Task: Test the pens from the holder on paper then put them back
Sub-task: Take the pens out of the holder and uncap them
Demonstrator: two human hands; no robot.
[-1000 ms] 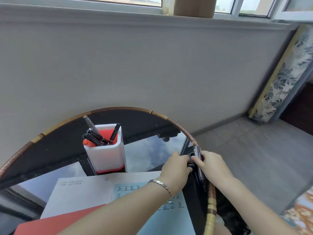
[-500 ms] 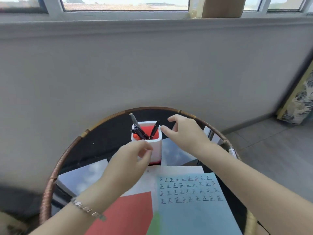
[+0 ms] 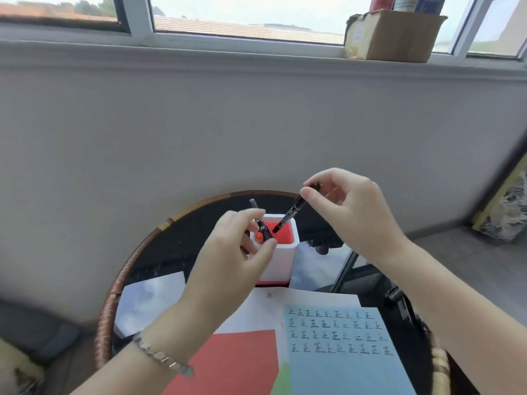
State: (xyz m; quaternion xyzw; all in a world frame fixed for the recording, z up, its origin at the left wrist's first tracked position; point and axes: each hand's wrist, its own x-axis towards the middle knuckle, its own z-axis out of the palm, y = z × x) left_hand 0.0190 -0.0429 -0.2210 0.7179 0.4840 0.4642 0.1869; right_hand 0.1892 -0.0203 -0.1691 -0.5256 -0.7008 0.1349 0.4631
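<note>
A white pen holder (image 3: 281, 260) with a red inside stands at the back of the round glass table (image 3: 159, 243). Several pens stick out of it, among them an orange-capped one (image 3: 259, 236). My right hand (image 3: 353, 208) pinches the top of a black pen (image 3: 291, 213), tilted, its lower end above the holder's mouth. My left hand (image 3: 236, 252) rests at the holder's left rim, fingers touching the pens there. A blue paper (image 3: 339, 346) with rows of written marks lies at the front, over a white sheet (image 3: 256, 312).
A red sheet (image 3: 236, 363) lies left of the blue paper. The table has a wicker rim, and the grey wall is close behind it. A cardboard box (image 3: 393, 35) sits on the windowsill. A patterned panel (image 3: 510, 206) leans at the right.
My right hand, empty half a second ago, now pinches a black pen above the holder. My left hand has moved up to the holder's left rim. The view has shifted left since a second ago.
</note>
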